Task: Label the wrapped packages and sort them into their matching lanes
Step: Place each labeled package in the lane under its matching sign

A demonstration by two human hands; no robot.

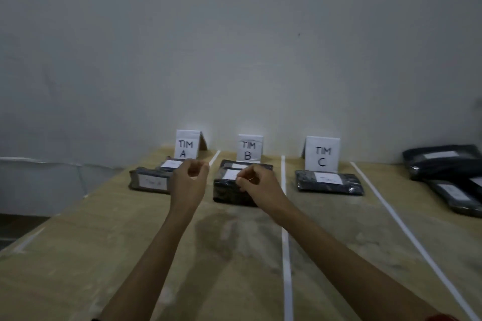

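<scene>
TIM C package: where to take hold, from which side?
Likely best: grip the near long edge, coming from the front. The TIM C package lies flat on the table, long side across the lane, with the TIM C sign standing right behind it, so the far edge is crowded. Keep the thumb off the white label on top.

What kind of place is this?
Probably a parcel-sorting station: white tape strips split the table into lanes, cards TIM A, TIM B and TIM C head them, and black wrapped packages lie in them.
</scene>
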